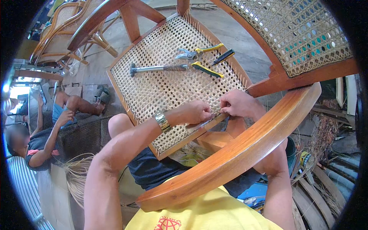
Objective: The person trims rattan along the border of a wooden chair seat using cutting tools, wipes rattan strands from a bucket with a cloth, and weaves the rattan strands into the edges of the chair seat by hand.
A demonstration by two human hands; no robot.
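Note:
A wooden chair's woven cane seat (153, 92) lies in front of me, with loose strand ends standing along its frame. My left hand (197, 112), below a metal wristwatch (163, 121), is closed at the seat's near edge. Close by on the right, my right hand (239, 103) is pinched at the same edge. What the fingers of either hand hold is too small to make out. On the cane rest a hammer (159, 69), yellow-handled pruning shears (199, 59) and a dark screwdriver (223, 56). A curved wooden armrest (234, 149) crosses over my right forearm.
A cane-panelled backrest (295, 34) rises at the upper right. Another person (42, 147) sits at the left, near a bundle of loose cane (78, 178). Rattan chairs (57, 42) stand at the upper left. Wood strips (314, 199) lie at the lower right.

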